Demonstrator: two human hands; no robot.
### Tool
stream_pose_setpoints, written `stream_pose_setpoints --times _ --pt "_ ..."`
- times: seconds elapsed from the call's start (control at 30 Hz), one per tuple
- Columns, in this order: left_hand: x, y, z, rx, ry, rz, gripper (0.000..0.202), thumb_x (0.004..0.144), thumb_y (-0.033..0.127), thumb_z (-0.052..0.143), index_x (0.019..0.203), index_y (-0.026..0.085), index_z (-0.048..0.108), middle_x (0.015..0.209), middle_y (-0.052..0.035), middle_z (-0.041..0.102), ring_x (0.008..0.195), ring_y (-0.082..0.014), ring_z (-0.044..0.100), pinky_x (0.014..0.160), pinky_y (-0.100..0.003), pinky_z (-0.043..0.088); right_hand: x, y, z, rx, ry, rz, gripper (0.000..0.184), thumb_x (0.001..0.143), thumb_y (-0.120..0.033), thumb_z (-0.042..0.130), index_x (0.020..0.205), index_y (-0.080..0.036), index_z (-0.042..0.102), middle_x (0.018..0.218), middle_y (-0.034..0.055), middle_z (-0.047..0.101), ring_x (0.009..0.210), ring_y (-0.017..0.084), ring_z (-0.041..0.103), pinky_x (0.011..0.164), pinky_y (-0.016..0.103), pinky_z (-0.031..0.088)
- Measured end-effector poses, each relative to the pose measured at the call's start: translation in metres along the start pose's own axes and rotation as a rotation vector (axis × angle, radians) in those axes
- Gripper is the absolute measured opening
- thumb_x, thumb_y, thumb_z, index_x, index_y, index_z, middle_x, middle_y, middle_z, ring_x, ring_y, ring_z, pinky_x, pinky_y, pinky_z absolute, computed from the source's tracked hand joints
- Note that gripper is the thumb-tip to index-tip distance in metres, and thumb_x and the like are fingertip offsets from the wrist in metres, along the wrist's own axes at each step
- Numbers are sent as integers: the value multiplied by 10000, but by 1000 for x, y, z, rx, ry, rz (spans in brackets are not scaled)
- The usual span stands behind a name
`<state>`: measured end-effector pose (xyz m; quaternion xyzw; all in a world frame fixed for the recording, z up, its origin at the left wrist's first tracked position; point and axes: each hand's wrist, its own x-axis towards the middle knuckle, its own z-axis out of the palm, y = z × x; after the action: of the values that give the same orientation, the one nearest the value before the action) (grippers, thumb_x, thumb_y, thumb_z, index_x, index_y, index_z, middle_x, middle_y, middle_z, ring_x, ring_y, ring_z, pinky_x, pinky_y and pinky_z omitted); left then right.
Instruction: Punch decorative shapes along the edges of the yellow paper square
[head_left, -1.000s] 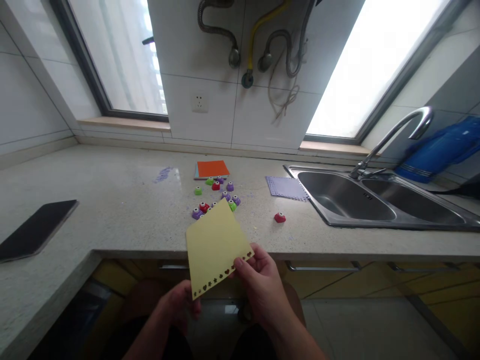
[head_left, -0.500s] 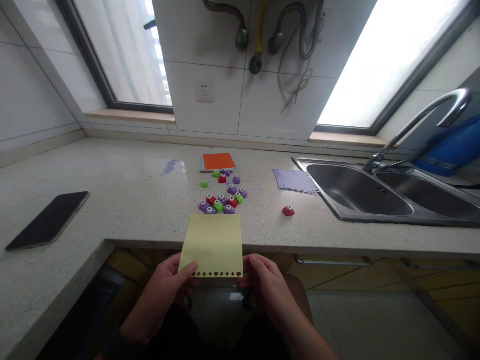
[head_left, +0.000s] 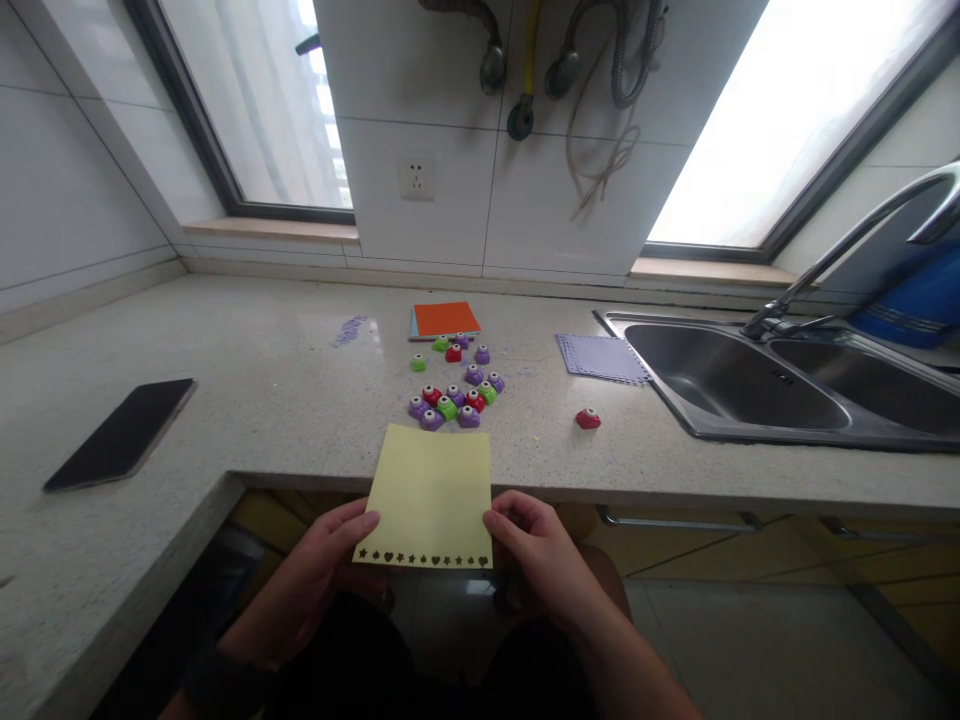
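I hold a pale yellow square of paper [head_left: 433, 492] level in front of the counter edge. A row of small punched shapes runs along its near edge. My left hand [head_left: 322, 570] pinches its left near corner and my right hand [head_left: 534, 550] pinches its right near corner. Just beyond the sheet, a cluster of several small purple, red and green craft punches [head_left: 454, 392] lies on the speckled countertop [head_left: 285, 400]. A lone red punch [head_left: 587, 419] sits to the right.
A stack of coloured paper with orange on top [head_left: 444, 319] lies behind the punches. A purple punched sheet [head_left: 600, 357] lies beside the steel double sink [head_left: 757, 385] with its tap [head_left: 847, 245]. A dark phone [head_left: 120, 433] rests at the left.
The yellow sheet turned from a tilted hold in my right hand to level with its punched edge toward me. My left hand came up and took its left corner.
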<state>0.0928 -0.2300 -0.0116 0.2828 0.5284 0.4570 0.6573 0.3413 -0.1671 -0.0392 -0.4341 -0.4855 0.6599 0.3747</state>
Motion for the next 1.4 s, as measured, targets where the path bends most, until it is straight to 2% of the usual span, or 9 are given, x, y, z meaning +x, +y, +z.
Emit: stream_pose_setpoints --times 0.17,0.3,0.43,0.53,0.73,0.83,0.9,1.13,1.4 --pt "6 21 -1 142 -126 -112 513 834 409 782 1248 126 674 1056 -154 797 728 -214 761 568 -252 574 -1 -20 -6 -54 -89 -46 317 825 -465 763 811 -178 630 714 -13 571 656 133 498 627 275 374" --pt "12 36 4 64 -221 -121 448 864 370 759 1225 113 697 1055 -172 801 755 -215 760 571 -252 573 -1 -38 -15 -186 -160 -119 271 883 -429 720 818 -179 642 778 4 595 720 146 515 673 288 387" --pt "16 48 14 45 -312 -76 408 847 294 782 1218 132 728 1131 -165 792 885 -261 772 771 -326 604 2 -56 -25 -291 -204 -159 230 916 -413 687 862 -192 658 788 6 611 729 154 540 678 294 411" --pt "22 58 17 93 -303 -23 393 860 296 771 1223 151 736 1153 -147 792 988 -296 762 870 -371 591 7 -74 -39 -411 -220 -214 200 949 -401 632 945 -209 686 878 38 677 817 189 609 742 326 473" --pt "41 89 2 283 -190 116 358 869 344 763 1185 176 754 1139 -111 802 931 -278 774 818 -354 607 33 -104 -106 -1077 327 -472 285 939 -356 583 1179 -229 670 1144 119 679 998 280 641 842 433 524" --pt "52 102 -13 339 -133 170 333 858 359 772 1144 189 768 1136 -102 804 969 -290 769 837 -355 609 50 -106 -137 -1261 343 -431 373 908 -372 630 1251 -228 655 1282 148 642 1128 330 620 937 480 508" --pt "60 106 -25 341 -90 194 303 836 351 793 1099 200 781 1137 -98 805 981 -295 767 832 -349 613 60 -104 -148 -1263 280 -356 309 920 -354 618 1192 -221 681 1224 138 673 1027 292 662 873 434 538" --pt "89 97 -56 259 -12 205 247 771 339 847 996 251 795 1093 -65 820 994 -299 770 834 -334 626 99 -110 -140 -1244 273 -275 182 910 -325 648 1026 -207 722 985 116 731 810 233 680 703 352 518" --pt "104 108 -55 202 36 270 272 741 307 868 989 226 791 1078 -91 821 964 -334 777 809 -372 638 183 -127 -104 -1226 118 -286 199 880 -315 705 1033 -190 727 900 94 753 761 205 675 672 329 493"
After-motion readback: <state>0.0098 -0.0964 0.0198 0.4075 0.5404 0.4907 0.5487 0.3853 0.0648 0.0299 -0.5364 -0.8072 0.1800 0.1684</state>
